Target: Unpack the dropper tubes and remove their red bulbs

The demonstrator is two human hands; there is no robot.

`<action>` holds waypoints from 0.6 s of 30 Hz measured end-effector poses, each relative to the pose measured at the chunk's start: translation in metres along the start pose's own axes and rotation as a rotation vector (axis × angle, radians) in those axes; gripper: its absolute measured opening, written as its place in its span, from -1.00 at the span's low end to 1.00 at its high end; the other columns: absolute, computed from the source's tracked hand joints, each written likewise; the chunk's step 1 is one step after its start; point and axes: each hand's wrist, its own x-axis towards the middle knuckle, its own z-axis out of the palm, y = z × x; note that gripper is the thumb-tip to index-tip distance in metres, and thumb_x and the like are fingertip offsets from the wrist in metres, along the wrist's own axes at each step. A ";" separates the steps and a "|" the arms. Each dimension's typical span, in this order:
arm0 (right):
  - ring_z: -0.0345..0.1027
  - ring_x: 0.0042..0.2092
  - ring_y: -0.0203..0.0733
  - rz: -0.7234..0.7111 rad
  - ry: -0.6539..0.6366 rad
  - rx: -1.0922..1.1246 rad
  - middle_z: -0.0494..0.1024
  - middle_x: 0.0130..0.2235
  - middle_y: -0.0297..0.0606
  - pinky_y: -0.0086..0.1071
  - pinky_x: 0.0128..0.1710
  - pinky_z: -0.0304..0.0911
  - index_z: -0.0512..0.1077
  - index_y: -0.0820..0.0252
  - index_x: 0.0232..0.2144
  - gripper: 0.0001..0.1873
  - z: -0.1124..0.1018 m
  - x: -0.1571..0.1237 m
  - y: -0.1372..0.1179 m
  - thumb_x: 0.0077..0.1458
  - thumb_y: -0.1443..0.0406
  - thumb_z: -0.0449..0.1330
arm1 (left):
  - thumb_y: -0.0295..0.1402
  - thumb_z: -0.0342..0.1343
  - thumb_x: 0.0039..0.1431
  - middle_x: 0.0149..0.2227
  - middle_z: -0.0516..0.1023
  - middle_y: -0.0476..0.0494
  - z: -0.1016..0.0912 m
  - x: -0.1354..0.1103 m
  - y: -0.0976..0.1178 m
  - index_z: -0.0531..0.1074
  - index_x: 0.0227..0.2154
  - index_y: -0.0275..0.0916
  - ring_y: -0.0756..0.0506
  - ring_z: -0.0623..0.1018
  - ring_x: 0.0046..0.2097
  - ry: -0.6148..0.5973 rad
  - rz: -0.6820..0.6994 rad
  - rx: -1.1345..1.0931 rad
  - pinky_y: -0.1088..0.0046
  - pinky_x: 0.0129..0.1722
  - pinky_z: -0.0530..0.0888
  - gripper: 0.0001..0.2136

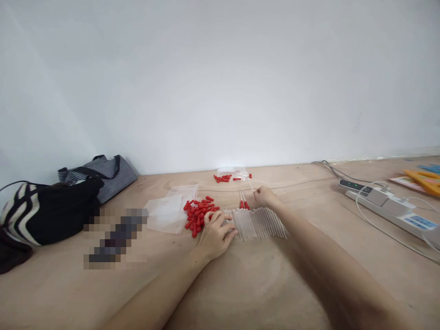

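Observation:
My right hand (264,196) is pinched around a thin clear glass dropper tube (251,185), whose slim end points up and away. Just left of it, a couple of dropper tubes fitted with red rubber bulbs (244,205) lie side by side. A long row of bare glass tubes (263,223) stretches below both hands. My left hand (216,233) rests with fingers apart on the row's left end, beside a heap of loose red rubber bulbs (196,214). Whether its fingertips touch a bulb or tube is hard to see.
Clear plastic bags (164,211) lie left of the heap. Farther back are more red bulbs (223,178) near another clear bag (231,170). A striped bag (115,176) and black cloth (62,211) are at left. A power strip (392,213) with cables lies right.

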 end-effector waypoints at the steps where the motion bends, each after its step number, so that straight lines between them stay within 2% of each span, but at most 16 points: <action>1: 0.34 -0.44 -0.21 -0.006 0.026 0.037 0.42 -0.59 -0.27 -0.42 -0.47 0.14 0.36 0.22 -0.57 -0.83 -0.004 -0.007 0.005 -0.07 0.26 0.05 | -0.35 0.06 0.04 -0.26 0.48 -0.06 0.000 0.001 0.000 0.44 -0.47 -0.15 -0.12 0.36 -0.13 0.000 -0.004 -0.012 0.18 -0.10 0.10 -0.92; 4: 0.33 -0.38 -0.28 -0.067 0.068 0.157 0.46 -0.42 -0.25 -0.45 -0.41 0.19 0.33 0.25 -0.34 -0.76 -0.009 -0.033 0.018 0.03 0.28 -0.08 | -0.35 0.06 0.03 -0.27 0.49 -0.07 -0.001 0.003 0.006 0.44 -0.46 -0.15 -0.12 0.37 -0.14 0.022 -0.058 -0.064 0.18 -0.11 0.14 -0.92; 7: 0.32 -0.32 -0.29 -0.162 0.065 0.289 0.44 -0.35 -0.24 -0.43 -0.34 0.22 0.25 0.26 -0.16 -0.67 -0.006 -0.063 0.022 0.05 0.22 -0.09 | -0.33 0.01 0.07 -0.35 0.50 -0.07 -0.002 0.005 0.024 0.42 -0.35 -0.19 -0.07 0.42 -0.26 0.045 -0.211 -0.227 0.31 -0.21 0.29 -0.87; 9: 0.31 -0.30 -0.27 -0.247 0.039 0.501 0.44 -0.33 -0.23 -0.39 -0.30 0.22 0.29 0.22 -0.24 -0.69 -0.004 -0.080 0.019 0.02 0.16 -0.03 | -0.31 -0.02 0.10 -0.41 0.50 -0.05 -0.003 0.006 0.038 0.38 -0.26 -0.20 -0.03 0.43 -0.34 0.026 -0.277 -0.350 0.40 -0.31 0.35 -0.82; 12: 0.31 -0.40 -0.29 -0.212 -0.103 0.778 0.43 -0.46 -0.32 -0.39 -0.38 0.23 0.32 0.18 -0.38 -0.71 -0.002 -0.097 0.007 -0.06 0.09 0.09 | -0.29 -0.01 0.08 -0.32 0.50 -0.09 -0.002 0.007 0.054 0.34 -0.17 -0.21 -0.06 0.44 -0.28 0.037 -0.253 -0.341 0.38 -0.26 0.35 -0.75; 15: 0.32 -0.45 -0.31 -0.151 -0.245 0.998 0.44 -0.51 -0.35 -0.40 -0.41 0.23 0.33 0.20 -0.46 -0.69 0.002 -0.107 -0.005 -0.20 0.11 0.24 | -0.29 -0.02 0.10 -0.25 0.49 -0.12 -0.001 0.008 0.056 0.36 -0.17 -0.22 -0.11 0.41 -0.21 0.046 -0.235 -0.213 0.31 -0.22 0.29 -0.76; 18: 0.31 -0.49 -0.33 -0.137 -0.363 1.089 0.46 -0.53 -0.34 -0.41 -0.44 0.21 0.36 0.22 -0.53 -0.70 0.007 -0.110 -0.010 -0.27 0.13 0.29 | -0.30 -0.06 0.14 -0.37 0.52 -0.05 -0.003 0.007 0.050 0.42 -0.28 -0.18 -0.09 0.40 -0.29 -0.001 -0.230 -0.119 0.31 -0.26 0.22 -0.82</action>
